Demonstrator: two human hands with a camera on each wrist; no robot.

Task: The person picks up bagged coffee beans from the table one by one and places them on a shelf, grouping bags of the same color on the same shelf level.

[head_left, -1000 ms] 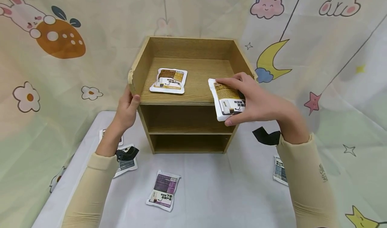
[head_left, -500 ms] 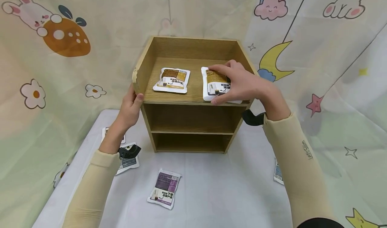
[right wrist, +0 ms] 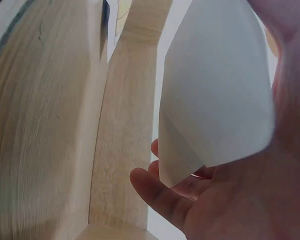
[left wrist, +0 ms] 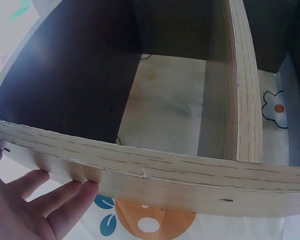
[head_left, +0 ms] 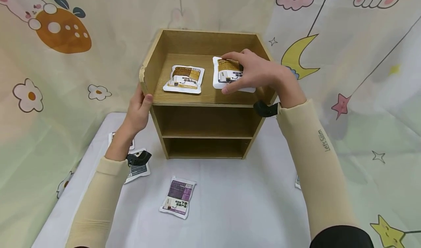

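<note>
My left hand (head_left: 137, 111) holds the left side panel of a small wooden shelf unit (head_left: 207, 104), thumb at its front edge. In the left wrist view its fingers (left wrist: 70, 200) press on the panel's outer face. My right hand (head_left: 258, 71) pinches a white-edged pouch with a yellow-brown label (head_left: 227, 72) between thumb and fingers, over the right part of the top shelf. The right wrist view shows the plain white back of this pouch (right wrist: 215, 90), raised at an angle from the board. A similar brown-labelled pouch (head_left: 185, 79) lies flat on the top shelf, to its left.
A purple-labelled pouch (head_left: 178, 197) lies on the white table (head_left: 230, 204) before the unit. Two more pouches, one a grey-labelled pouch (head_left: 139, 171), sit partly behind my left forearm. Another pouch (head_left: 297, 182) shows just past my right sleeve. A printed cloth (head_left: 115, 39) hangs behind.
My right hand has carried the yellow-brown pouch from before the unit's front edge, back and left over the top shelf. The left hand keeps its hold; the head view has tilted slightly.
</note>
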